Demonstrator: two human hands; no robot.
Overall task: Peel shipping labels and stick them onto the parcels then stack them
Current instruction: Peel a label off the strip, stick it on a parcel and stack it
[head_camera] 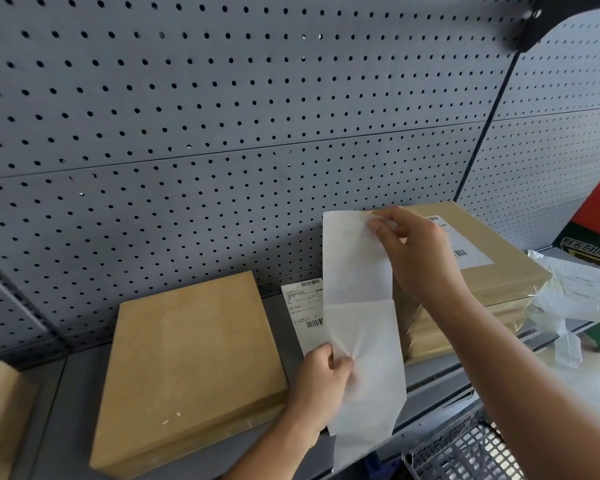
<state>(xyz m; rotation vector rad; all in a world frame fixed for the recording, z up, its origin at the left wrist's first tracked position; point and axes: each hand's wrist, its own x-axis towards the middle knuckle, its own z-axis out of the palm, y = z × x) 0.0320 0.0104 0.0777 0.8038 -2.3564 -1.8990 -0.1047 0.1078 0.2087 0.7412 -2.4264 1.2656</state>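
label strip (354, 265) looks thin and floppy; right hand (421, 252) pinches its far corner, left hand (321, 379) pinches the near backing (373, 405).

I can read no words. The loose label (303, 306) on the shelf (66, 393) and the stuck label (471, 252) on the top parcel (503, 275) show barcodes and tiny print. The black box (589, 252) bears cut-off white characters.

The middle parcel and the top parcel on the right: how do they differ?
The middle parcel has a bare top; the right top parcel carries a white label with barcodes. The middle parcel lies directly on the shelf; the right top parcel rests on other parcels. Both are flat and brown.
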